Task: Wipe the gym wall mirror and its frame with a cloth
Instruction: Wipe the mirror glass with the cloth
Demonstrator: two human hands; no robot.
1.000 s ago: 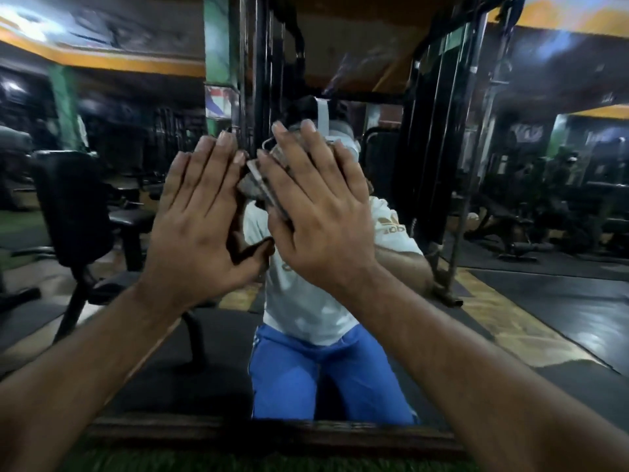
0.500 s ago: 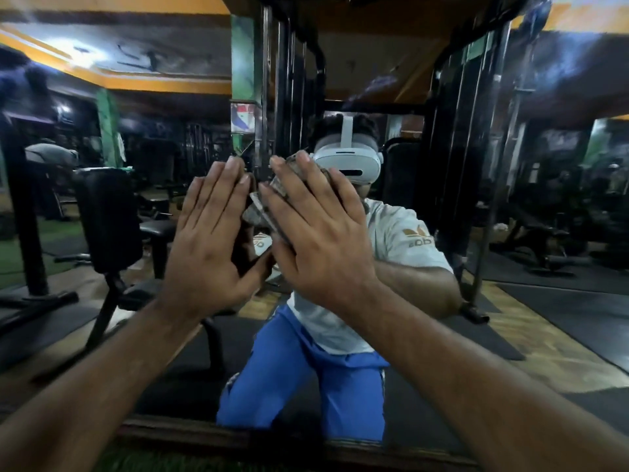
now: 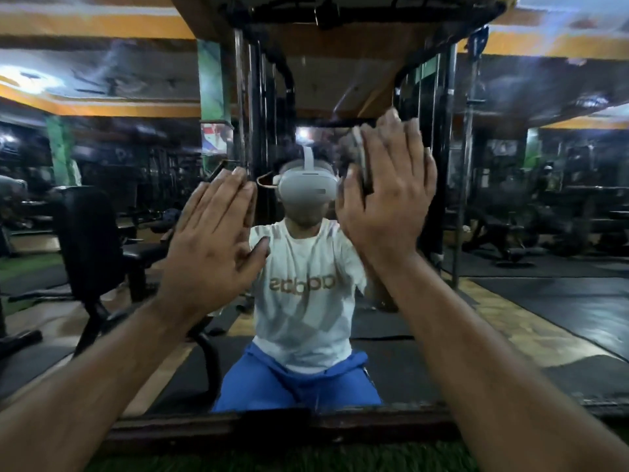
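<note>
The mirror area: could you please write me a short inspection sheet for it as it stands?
Surface: mirror glass, streaky near the top.
Job's things: cloth pressed flat to the glass; wooden frame along the bottom.
Clutter: nothing seen.
Grippers: right hand flat on the cloth; left hand open, palm toward the glass, empty.
Cables: nothing seen.
Surroundings: green turf below the frame; dim gym machines reflected.

Both hands lie flat against the mirror [image 3: 510, 233], left hand [image 3: 211, 240] lower, right hand [image 3: 384, 206] higher with the cloth [image 3: 361, 161] beneath its fingers. The frame [image 3: 340, 425] runs below, above the turf floor [image 3: 272, 459].
</note>
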